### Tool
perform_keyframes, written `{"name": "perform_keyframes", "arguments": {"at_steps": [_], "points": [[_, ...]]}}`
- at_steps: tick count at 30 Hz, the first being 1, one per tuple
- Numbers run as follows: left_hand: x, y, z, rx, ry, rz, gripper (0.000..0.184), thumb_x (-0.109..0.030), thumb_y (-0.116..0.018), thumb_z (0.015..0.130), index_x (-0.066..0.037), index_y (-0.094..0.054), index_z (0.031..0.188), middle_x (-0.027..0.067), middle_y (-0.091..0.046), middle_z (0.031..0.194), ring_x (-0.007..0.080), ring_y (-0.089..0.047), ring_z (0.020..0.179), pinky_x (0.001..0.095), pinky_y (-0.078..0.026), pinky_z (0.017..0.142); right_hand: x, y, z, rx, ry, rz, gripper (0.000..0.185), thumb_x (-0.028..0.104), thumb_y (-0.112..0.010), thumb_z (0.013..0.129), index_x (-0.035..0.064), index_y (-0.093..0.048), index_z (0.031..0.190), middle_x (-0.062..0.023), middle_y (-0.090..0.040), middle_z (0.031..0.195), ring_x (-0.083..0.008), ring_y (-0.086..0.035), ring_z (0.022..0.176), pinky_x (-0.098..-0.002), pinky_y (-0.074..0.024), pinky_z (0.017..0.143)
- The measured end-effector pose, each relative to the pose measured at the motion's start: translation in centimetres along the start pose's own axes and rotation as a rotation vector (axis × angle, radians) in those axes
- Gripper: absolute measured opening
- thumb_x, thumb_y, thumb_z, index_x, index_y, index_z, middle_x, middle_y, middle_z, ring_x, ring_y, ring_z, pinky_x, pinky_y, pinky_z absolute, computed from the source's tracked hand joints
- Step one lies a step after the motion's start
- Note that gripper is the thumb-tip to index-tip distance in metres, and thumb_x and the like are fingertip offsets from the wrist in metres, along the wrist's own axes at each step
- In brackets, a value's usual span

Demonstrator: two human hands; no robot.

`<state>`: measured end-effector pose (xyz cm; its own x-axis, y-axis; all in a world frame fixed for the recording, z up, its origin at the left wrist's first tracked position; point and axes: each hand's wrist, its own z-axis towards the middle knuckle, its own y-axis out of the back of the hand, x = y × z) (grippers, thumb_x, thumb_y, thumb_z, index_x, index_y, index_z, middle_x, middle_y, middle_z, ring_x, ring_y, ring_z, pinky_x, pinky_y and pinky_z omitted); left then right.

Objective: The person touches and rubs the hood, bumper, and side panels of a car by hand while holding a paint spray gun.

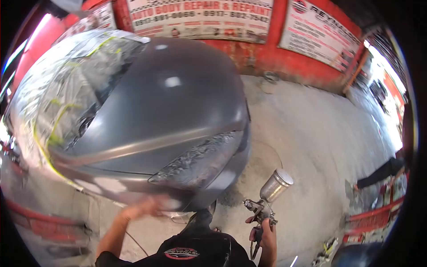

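In my right hand (pixel 267 233) is a paint spray gun (pixel 260 208), its handle gripped upright and its metal cup (pixel 276 184) tilted up to the right. The nozzle points left, towards the front of a dark grey car. My left hand (pixel 153 204) is beside the car's front side, below the headlight; it is smeared by motion, so I cannot make out its fingers or whether it touches the body. The car's hood (pixel 169 98) has a dull grey finish. A wrinkled clear film covers the headlight (pixel 195 162). Masking plastic (pixel 80 75) with yellow-green tape covers the windshield and roof.
Concrete floor (pixel 307 129) stretches right of the car. A thin hose (pixel 273 151) lies across it. Red walls with signs (pixel 200 20) stand behind the car. Someone's dark-clothed leg (pixel 380 173) shows at the right, near red shelving (pixel 373 216).
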<state>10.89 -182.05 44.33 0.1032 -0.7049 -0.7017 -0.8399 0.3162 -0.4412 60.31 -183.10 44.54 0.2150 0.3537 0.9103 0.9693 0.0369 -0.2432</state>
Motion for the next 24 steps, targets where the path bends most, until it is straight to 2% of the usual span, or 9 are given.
{"name": "perform_keyframes", "arguments": {"at_steps": [3, 4, 6, 10, 12, 15, 17, 19, 24], "points": [[-3.8, 8.2, -4.5, -1.131, -0.641, 0.661, 0.074, -0.047, -0.057, 0.104, 0.008, -0.044, 0.15, 0.0263, -0.049, 0.152, 0.037, -0.043, 0.146, 0.045, -0.031, 0.121, 0.4, -1.2, 2.0, 0.106, -0.021, -0.003, 0.062, 0.051, -0.045, 0.108, -0.0019, -0.049, 0.141, -0.0202, -0.069, 0.107, -0.0152, -0.059, 0.049, -0.0259, -0.0451, 0.042], [-6.2, 8.9, -6.0, -1.483, -0.524, 1.162, 0.079, -0.046, -0.058, 0.103, 0.008, -0.034, 0.156, 0.028, -0.039, 0.159, 0.0419, -0.033, 0.151, 0.0512, -0.024, 0.123, 1.0, -1.8, 2.8, 0.135, -0.032, 0.0, 0.063, 0.051, -0.049, 0.107, -0.0007, -0.049, 0.142, -0.0185, -0.069, 0.108, -0.0141, -0.059, 0.05, -0.0251, -0.045, 0.043], [-6.9, 17.2, -7.2, -1.819, -0.413, 1.372, 0.085, -0.051, -0.057, 0.102, 0.003, -0.028, 0.16, 0.0297, -0.023, 0.166, 0.0454, -0.018, 0.155, 0.0598, -0.015, 0.124, 1.8, -3.7, 4.5, 0.202, -0.044, -0.002, 0.065, 0.052, -0.054, 0.104, 0.0004, -0.048, 0.144, -0.0165, -0.068, 0.109, -0.0128, -0.06, 0.051, -0.024, -0.0452, 0.044], [-9.7, 27.9, -6.2, -1.824, 0.011, 1.317, 0.099, -0.063, -0.051, 0.099, 0.009, -0.02, 0.159, 0.0279, -0.017, 0.168, 0.0447, -0.011, 0.157, 0.0624, -0.009, 0.124, 2.5, -7.6, 8.5, 0.338, -0.05, -0.013, 0.069, 0.053, -0.059, 0.102, 0.0, -0.048, 0.145, -0.015, -0.069, 0.105, -0.0124, -0.061, 0.053, -0.0234, -0.0461, 0.044], [-14.0, 28.2, -3.7, -1.796, 0.057, 1.335, 0.101, -0.064, -0.051, 0.098, 0.009, -0.02, 0.16, 0.0278, -0.017, 0.168, 0.0435, -0.011, 0.158, 0.0616, -0.009, 0.124, 3.3, -8.5, 10.4, 0.394, -0.069, -0.116, 0.086, 0.066, -0.058, 0.096, -0.0052, -0.047, 0.143, -0.0176, -0.068, 0.1, -0.0151, -0.06, 0.049, -0.0255, -0.046, 0.042], [-21.5, 32.2, 0.7, -1.734, 0.067, 1.382, 0.105, -0.069, -0.049, 0.096, 0.008, -0.019, 0.16, 0.0275, -0.016, 0.169, 0.0415, -0.011, 0.158, 0.0585, -0.009, 0.125, 1.8, -7.7, 11.8, 0.298, -0.049, -0.057, 0.08, 0.064, -0.055, 0.099, -0.0049, -0.049, 0.141, -0.017, -0.068, 0.1, -0.0155, -0.059, 0.047, -0.026, -0.0451, 0.041], [-27.4, 34.6, 4.3, -1.719, 0.055, 1.378, 0.107, -0.071, -0.048, 0.095, 0.009, -0.019, 0.16, 0.0278, -0.016, 0.169, 0.0414, -0.012, 0.158, 0.0572, -0.009, 0.126, 3.8, -8.2, 10.8, -0.002, -0.287, -0.274, 0.049, 0.05, -0.047, 0.108, 0.0048, -0.063, 0.121, -0.0031, -0.061, 0.063, -0.0092, -0.054, 0.047, -0.0224, -0.0359, 0.038], [-32.5, 38.3, 8.1, -1.729, 0.052, 1.363, 0.11, -0.074, -0.047, 0.094, 0.01, -0.02, 0.159, 0.0285, -0.018, 0.168, 0.0411, -0.012, 0.158, 0.0561, -0.01, 0.126, 0.3, -5.3, 11.0, -0.134, -0.193, -0.307, 0.057, 0.054, -0.046, 0.107, 0.0033, -0.06, 0.129, -0.0065, -0.066, 0.076, -0.0099, -0.054, 0.047, -0.0219, -0.0375, 0.038], [-43.7, 42.8, 19.8, -1.707, -0.075, 1.383, 0.114, -0.078, -0.048, 0.091, 0.012, -0.025, 0.156, 0.0306, -0.022, 0.166, 0.0411, -0.014, 0.157, 0.0549, -0.011, 0.126, 5.4, -9.2, 12.3, -0.324, -0.203, -0.284, 0.073, 0.064, -0.044, 0.104, 0.0009, -0.056, 0.139, -0.0129, -0.068, 0.114, -0.0108, -0.052, 0.047, -0.0202, -0.0381, 0.04]]}}
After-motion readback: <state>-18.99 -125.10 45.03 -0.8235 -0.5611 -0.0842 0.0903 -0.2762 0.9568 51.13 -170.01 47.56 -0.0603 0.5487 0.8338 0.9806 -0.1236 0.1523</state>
